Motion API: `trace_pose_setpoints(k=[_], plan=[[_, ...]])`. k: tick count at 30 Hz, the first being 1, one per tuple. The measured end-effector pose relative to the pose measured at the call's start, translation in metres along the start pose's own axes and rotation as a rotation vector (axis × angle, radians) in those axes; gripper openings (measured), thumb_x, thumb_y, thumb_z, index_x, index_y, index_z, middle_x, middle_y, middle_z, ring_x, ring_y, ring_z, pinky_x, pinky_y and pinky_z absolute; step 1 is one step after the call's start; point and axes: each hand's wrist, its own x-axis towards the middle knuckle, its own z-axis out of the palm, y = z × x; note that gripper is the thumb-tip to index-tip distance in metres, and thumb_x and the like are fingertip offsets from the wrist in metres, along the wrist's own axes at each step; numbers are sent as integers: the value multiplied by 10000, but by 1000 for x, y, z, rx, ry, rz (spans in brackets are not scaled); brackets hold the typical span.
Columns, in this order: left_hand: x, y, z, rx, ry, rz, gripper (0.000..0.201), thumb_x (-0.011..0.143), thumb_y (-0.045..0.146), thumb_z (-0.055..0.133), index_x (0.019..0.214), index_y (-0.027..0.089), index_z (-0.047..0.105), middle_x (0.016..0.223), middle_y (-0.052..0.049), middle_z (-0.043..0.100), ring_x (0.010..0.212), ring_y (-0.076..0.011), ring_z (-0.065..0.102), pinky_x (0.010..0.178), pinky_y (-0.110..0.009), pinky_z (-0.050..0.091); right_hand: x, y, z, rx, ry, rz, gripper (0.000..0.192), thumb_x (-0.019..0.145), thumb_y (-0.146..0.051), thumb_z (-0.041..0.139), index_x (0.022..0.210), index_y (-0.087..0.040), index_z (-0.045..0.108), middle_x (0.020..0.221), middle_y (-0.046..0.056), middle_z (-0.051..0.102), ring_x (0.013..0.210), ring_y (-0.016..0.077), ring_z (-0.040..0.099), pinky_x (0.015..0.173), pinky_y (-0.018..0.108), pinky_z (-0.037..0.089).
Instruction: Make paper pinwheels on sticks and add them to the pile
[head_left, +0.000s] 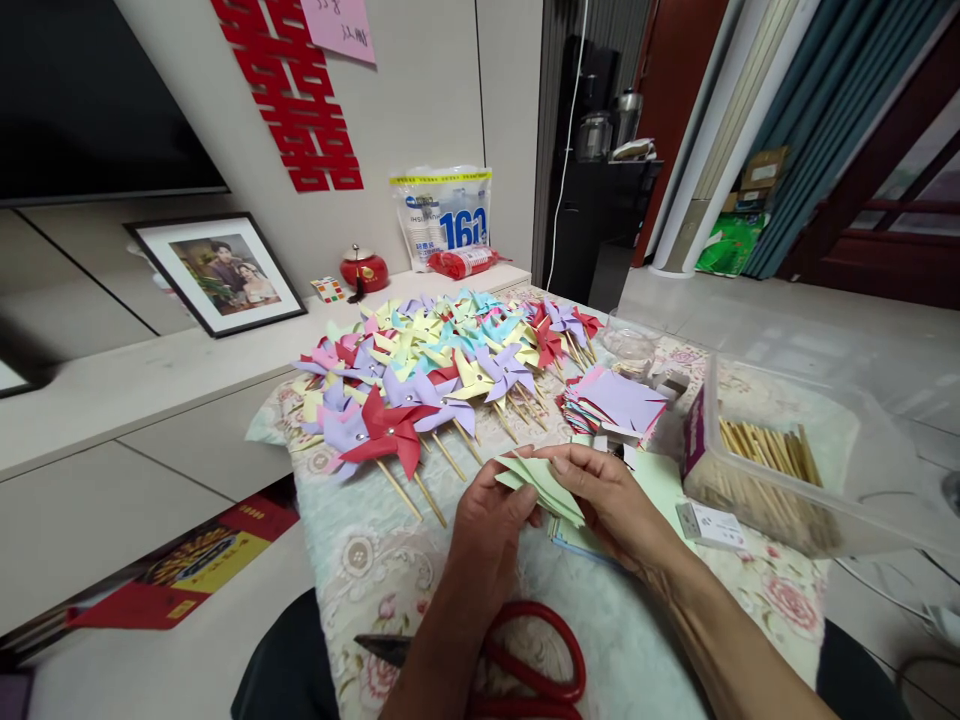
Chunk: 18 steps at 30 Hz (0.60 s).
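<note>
Pale green paper (544, 483), in several cut and folded layers, is held up between both hands over the table. My left hand (495, 510) is closed on its left side, thumb on top. My right hand (600, 490) pinches the right side near the upper edge. Beneath the right hand lies a stack of flat paper sheets (664, 485), green on top. Behind it is a pile of cut paper squares (619, 400), purple uppermost. Red-handled scissors (536, 650) lie close to me, partly hidden under my left forearm.
Many finished paper pinwheels (427, 370) on sticks cover the table's far left. A clear plastic box (757, 500) of wooden sticks (772, 450) stands at right, beside a small white box (709, 525). A framed photo (221, 275) and a red pot (364, 270) stand on the cabinet.
</note>
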Motion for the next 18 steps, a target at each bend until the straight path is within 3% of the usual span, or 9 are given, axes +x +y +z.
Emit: trace_pose_setpoints(k=[5, 14, 18], plan=[[3, -1, -2, 28, 58, 14, 372, 666, 277, 874, 985, 152, 728, 770, -1, 673, 613, -94, 531, 580, -229, 429, -1, 2, -4, -168, -62, -76, 463, 917, -554, 622, 1163, -180, 740, 879, 64, 752, 749, 195, 653, 696, 307, 460], [4, -1, -4, 86, 100, 45, 300, 678, 305, 862, 882, 150, 706, 709, 20, 645, 603, -93, 516, 568, -226, 418, -1, -5, -5, -356, -183, -106, 434, 895, -515, 669, 1161, -178, 732, 863, 27, 678, 815, 185, 585, 707, 280, 454], [3, -1, -6, 91, 111, 32, 340, 679, 284, 859, 951, 151, 704, 678, 32, 634, 579, -85, 515, 569, -223, 415, 1, 1, -11, -363, -185, -109, 419, 920, -532, 625, 1117, -182, 744, 849, 26, 662, 781, 177, 580, 714, 289, 456]])
